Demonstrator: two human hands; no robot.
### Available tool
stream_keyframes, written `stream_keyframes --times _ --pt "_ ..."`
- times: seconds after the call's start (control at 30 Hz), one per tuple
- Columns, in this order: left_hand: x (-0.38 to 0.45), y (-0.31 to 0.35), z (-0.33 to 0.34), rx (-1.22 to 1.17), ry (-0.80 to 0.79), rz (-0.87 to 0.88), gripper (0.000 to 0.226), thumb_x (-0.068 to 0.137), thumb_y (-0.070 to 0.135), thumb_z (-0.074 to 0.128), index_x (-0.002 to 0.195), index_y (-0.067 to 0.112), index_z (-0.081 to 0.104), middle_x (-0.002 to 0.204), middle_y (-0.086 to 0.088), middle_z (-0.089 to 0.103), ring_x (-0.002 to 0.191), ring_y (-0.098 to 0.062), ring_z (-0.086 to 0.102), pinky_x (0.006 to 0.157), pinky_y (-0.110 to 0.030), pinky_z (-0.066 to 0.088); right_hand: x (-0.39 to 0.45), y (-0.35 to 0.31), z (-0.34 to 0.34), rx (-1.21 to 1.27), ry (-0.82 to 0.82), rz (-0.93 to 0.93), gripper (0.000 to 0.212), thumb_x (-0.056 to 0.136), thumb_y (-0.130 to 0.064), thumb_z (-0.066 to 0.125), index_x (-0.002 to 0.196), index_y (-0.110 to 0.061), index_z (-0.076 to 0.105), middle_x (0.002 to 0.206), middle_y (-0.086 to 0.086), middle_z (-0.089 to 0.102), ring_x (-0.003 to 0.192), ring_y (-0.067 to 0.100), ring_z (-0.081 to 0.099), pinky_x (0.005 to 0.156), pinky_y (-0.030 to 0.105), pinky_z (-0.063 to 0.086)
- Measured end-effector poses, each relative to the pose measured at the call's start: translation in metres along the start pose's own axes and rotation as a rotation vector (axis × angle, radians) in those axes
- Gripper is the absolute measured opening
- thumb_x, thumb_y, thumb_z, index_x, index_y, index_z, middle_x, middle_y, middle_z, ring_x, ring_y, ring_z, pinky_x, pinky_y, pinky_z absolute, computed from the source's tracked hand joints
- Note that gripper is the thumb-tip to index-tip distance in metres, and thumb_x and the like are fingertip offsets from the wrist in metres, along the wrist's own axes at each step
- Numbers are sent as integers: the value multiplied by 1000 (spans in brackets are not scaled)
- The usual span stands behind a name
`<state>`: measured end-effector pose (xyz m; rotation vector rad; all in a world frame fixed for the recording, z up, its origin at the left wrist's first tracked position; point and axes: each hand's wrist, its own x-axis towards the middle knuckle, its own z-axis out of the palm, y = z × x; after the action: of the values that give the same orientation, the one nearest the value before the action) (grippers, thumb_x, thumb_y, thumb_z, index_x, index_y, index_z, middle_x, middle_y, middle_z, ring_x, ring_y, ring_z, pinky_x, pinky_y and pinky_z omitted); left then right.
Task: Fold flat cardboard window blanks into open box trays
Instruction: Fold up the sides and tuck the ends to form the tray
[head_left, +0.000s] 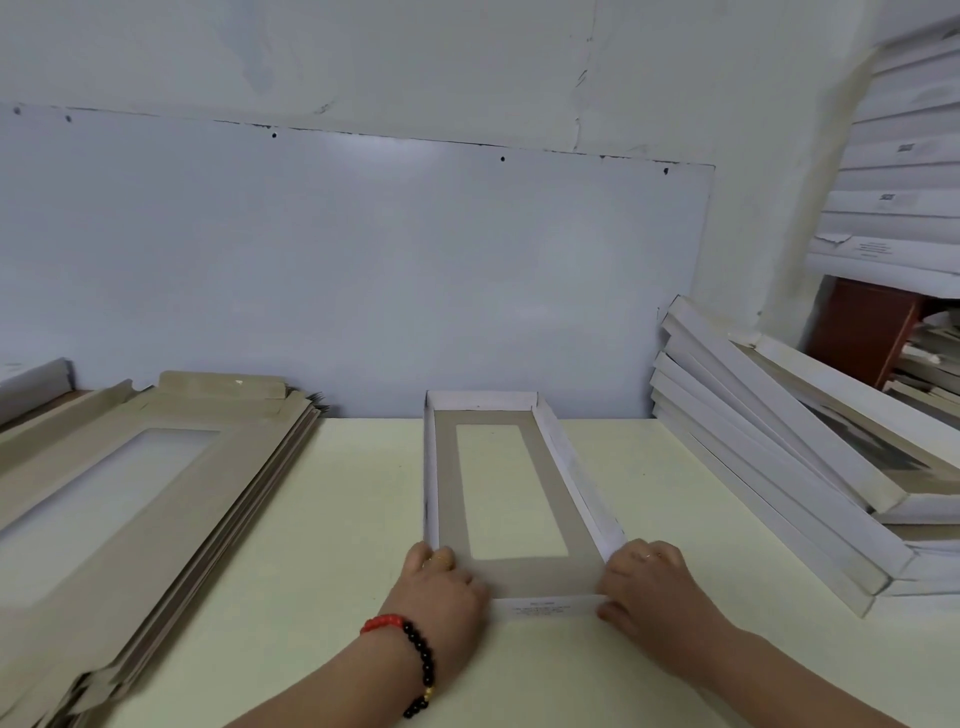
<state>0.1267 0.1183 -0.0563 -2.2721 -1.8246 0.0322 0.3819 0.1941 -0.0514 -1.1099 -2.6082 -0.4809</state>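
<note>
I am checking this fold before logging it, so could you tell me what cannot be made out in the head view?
- Near corners of the tray: covered by the left hand and right hand, so whether its tabs are tucked is hidden.
- Print on the near flap: too small to read.
- Stack of flat blanks: cut off by the left edge.
- Finished trays: run past the right edge, uncountable.

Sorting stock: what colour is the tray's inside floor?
Grey-brown tray floor, white walls; head view.

One tray (447, 467) (half-folded), two hands (441, 587)
</note>
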Motion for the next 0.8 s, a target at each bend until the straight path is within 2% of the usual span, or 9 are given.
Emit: stream_keyframes --times 0.1,0.13,0.2,0.27,0.37,0.43,0.57,0.8 --pt "11 22 -3 24 -83 13 31 87 8 38 113 12 54 115 -9 55 112 -29 46 100 -42 23 7 -35 4 -41 70 -62 14 65 -34 61 53 -27 57 57 -15 52 54 7 57 67 25 28" --pt "13 30 -6 16 -98 18 30 89 9 38 114 12 54 116 -10 55 112 -30 47 99 -42 24 12 -49 7 -58 66 -73 14 64 -31 60 51 -26 56 55 -14 52 52 7 56 65 27 28" --pt "18 40 -8 -10 -110 -12 28 92 12 36 113 13 54 116 -10 56 112 -30 49 99 -41 26 20 -71 11 -73 39 -66 20 48 -24 73 48 -26 54 52 -11 51 50 6 54 63 26 29" --pt "20 40 -11 -17 -110 -24 27 94 16 36 112 15 55 116 -9 57 110 -28 50 99 -40 26 24 -78 13 -72 6 -51 30 41 -27 83 50 -27 54 52 -12 52 51 5 55 60 20 33" --pt "15 30 -8 -13 -85 -4 29 98 19 31 111 14 56 114 -8 58 109 -29 51 98 -40 24 23 -72 13 -65 -3 -87 26 60 -43 79 53 -28 58 55 -14 54 53 5 57 64 22 33" --pt "10 24 -7 8 -88 14 29 93 12 33 113 12 54 115 -10 57 109 -30 51 99 -41 24 21 -66 10 -79 -61 -92 33 53 -49 84 53 -28 59 55 -14 54 52 6 56 62 21 39" --pt "-1 8 -7 -17 -54 13 32 87 7 34 113 14 52 115 -6 56 108 -28 50 98 -38 23 14 -45 0 -128 -53 -119 36 50 -47 86 54 -29 55 54 -15 51 51 5 53 66 27 27" --pt "-13 -17 0 -20 20 8 26 88 11 37 101 20 56 103 2 60 107 -25 44 92 -38 26 2 -18 -11 -166 -131 -114 35 44 -47 89 52 -32 59 51 -17 52 51 3 54 69 25 28"
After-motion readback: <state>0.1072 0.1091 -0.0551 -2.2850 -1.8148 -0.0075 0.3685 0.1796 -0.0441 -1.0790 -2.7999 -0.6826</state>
